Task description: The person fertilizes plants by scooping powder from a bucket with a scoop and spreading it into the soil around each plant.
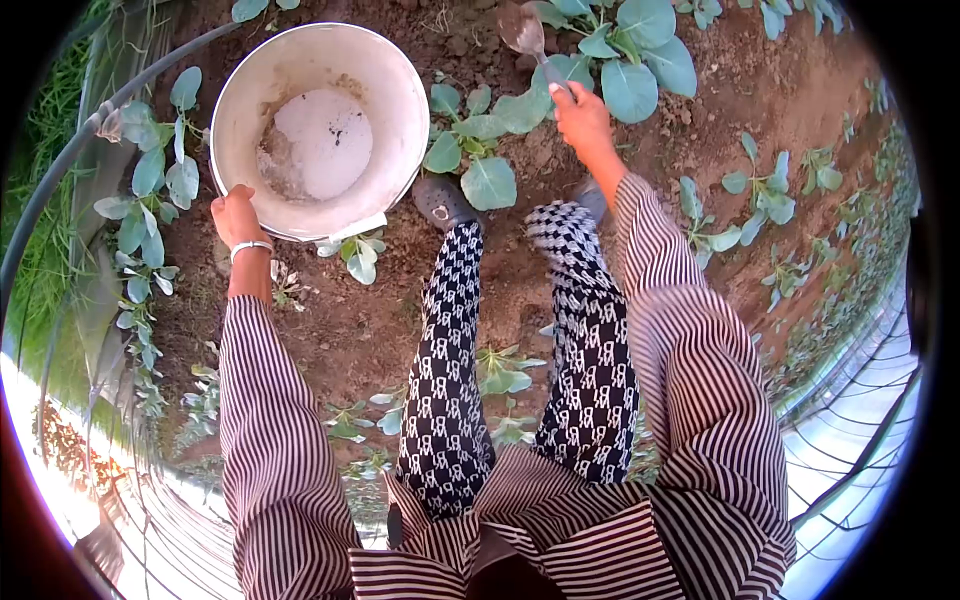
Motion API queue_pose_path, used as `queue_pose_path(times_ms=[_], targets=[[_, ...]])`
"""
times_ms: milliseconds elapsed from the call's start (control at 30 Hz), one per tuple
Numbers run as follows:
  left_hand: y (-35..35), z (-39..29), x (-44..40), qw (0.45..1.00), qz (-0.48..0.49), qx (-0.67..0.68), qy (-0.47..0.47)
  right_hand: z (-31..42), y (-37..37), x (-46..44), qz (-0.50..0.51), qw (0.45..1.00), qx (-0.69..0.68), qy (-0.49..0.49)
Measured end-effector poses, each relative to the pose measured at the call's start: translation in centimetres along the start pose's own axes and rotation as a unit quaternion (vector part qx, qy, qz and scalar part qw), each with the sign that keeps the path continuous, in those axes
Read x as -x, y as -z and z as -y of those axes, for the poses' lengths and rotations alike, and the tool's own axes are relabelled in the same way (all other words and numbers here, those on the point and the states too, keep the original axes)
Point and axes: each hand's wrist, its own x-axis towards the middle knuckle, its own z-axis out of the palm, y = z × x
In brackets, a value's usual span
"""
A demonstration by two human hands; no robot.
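Note:
My left hand (238,218) grips the rim of a large white bucket (395,100), whose inside is stained brown with a few dark specks on its bottom. In my right hand (582,122) is the handle of a trowel (522,28), its soil-smeared blade pointing up and away at the top of the view. The trowel is beside a broad-leaved green plant (645,60). Between the bucket and the trowel grows another leafy plant (488,182), near my left shoe (444,203).
A black hose (60,165) curves along the left side by green grass (50,130). Small leafy plants (770,200) stand in the brown soil (700,130) on the right, and a row of plants (148,170) lines the left. My feet are between plants.

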Motion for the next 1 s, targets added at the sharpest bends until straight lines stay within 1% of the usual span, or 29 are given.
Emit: queue_pose_path(times_ms=[67, 100, 133, 167, 200, 233, 267, 333, 367, 400, 433, 533, 633, 700, 733, 800, 867, 900, 933, 967, 1000], targets=[[-1.1, -0.5, 0.6, 0.998, -0.039, -0.041, -0.021, 4.7, 0.7, 2.5, 0.047, 0.995, -0.088, -0.009], [-2.1, -1.8, 2.3, 0.996, -0.065, -0.062, -0.025, 6.1, 1.1, 3.4, 0.077, 0.986, -0.144, 0.015], [-2.5, -2.0, 2.1, 0.989, -0.075, -0.123, -0.032, 7.6, 1.5, 4.3, 0.104, 0.986, -0.126, 0.042], [-2.9, -1.5, 2.1, 0.978, -0.104, -0.154, -0.093, 9.4, 1.6, 5.1, 0.136, 0.982, -0.108, 0.071], [-3.0, -1.2, 2.0, 0.969, -0.129, -0.172, -0.121, 11.3, 1.2, 5.7, 0.170, 0.975, -0.093, 0.105], [-3.0, -1.1, 1.8, 0.959, -0.134, -0.199, -0.149, 13.0, 0.2, 6.0, 0.205, 0.969, -0.011, 0.137], [-2.8, -2.5, 3.1, 0.972, -0.115, -0.167, -0.122, 13.9, -2.3, 5.5, 0.223, 0.952, 0.044, 0.205], [-2.6, -2.0, 3.1, 0.969, -0.105, -0.181, -0.134, 15.0, -7.8, 4.6, 0.245, 0.902, 0.149, 0.323], [-2.4, -1.9, 3.1, 0.968, -0.102, -0.190, -0.131, 16.9, -10.6, 4.6, 0.291, 0.887, 0.200, 0.297], [-2.2, -1.8, 2.9, 0.966, -0.100, -0.200, -0.130, 17.3, -14.2, 4.1, 0.278, 0.872, 0.258, 0.311], [-2.3, -1.4, 2.8, 0.962, -0.104, -0.207, -0.142, 16.9, -17.2, 3.3, 0.265, 0.854, 0.308, 0.324], [-1.6, -1.1, 2.7, 0.961, -0.098, -0.214, -0.147, 15.1, -25.8, 0.7, 0.249, 0.841, 0.349, 0.329], [-1.2, 0.1, 1.7, 0.962, -0.095, -0.213, -0.143, 11.1, -31.2, -0.9, 0.200, 0.852, 0.327, 0.355], [-1.0, 0.4, 1.3, 0.962, -0.097, -0.213, -0.141, 7.6, -34.1, -1.7, 0.225, 0.860, 0.288, 0.357], [-0.9, 0.6, 0.9, 0.962, -0.101, -0.210, -0.146, 7.1, -34.7, -1.8, 0.238, 0.862, 0.269, 0.358], [-0.4, 1.0, 0.4, 0.961, -0.104, -0.206, -0.151, 7.4, -34.4, -2.1, 0.294, 0.869, 0.259, 0.303], [0.0, 0.8, 0.1, 0.962, -0.104, -0.205, -0.145, 8.7, -33.1, -2.1, 0.357, 0.902, 0.180, 0.162], [0.1, 0.8, -0.1, 0.963, -0.101, -0.204, -0.141, 9.3, -31.8, -2.0, 0.385, 0.916, 0.103, 0.044], [0.2, 0.7, -0.2, 0.964, -0.099, -0.202, -0.139, 9.6, -30.5, -2.0, 0.402, 0.912, 0.025, -0.075], [0.3, 0.7, -0.3, 0.963, -0.104, -0.208, -0.139, 10.0, -28.9, -2.0, 0.447, 0.894, 0.004, -0.038], [0.4, 0.4, -0.2, 0.963, -0.106, -0.208, -0.132, 10.9, -27.4, -1.5, 0.440, 0.895, -0.002, -0.068]])
